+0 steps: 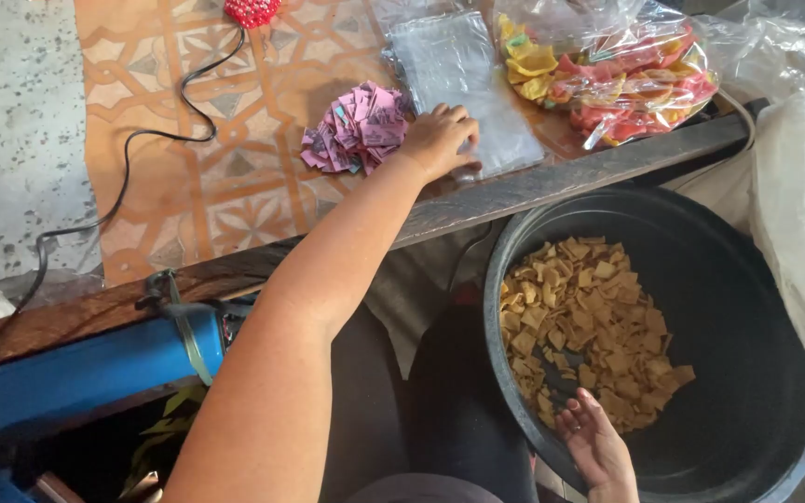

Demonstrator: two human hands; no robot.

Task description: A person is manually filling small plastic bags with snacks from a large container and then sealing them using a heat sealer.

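Hands at the clear bags and the crackers
The left hand (pixel 440 140) lies flat, fingers spread, on clear plastic bags (pixel 463 84) on the desk (pixel 235 177); the right hand (pixel 598 447) rests open and empty, palm up, in the black tub (pixel 747 307) beside square crackers (pixel 589 326).

Pink labels (pixel 357 129) beside clear bags (pixel 458 79)

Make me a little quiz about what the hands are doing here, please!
1. True or false: the left hand rests on the stack of clear plastic bags.
2. What does the black tub hold? A) water B) square yellow chips C) pink paper slips
3. Where is the right hand?

Key: 1 true. 2 B. 3 Open, palm up, inside the tub at the near edge of the chips.
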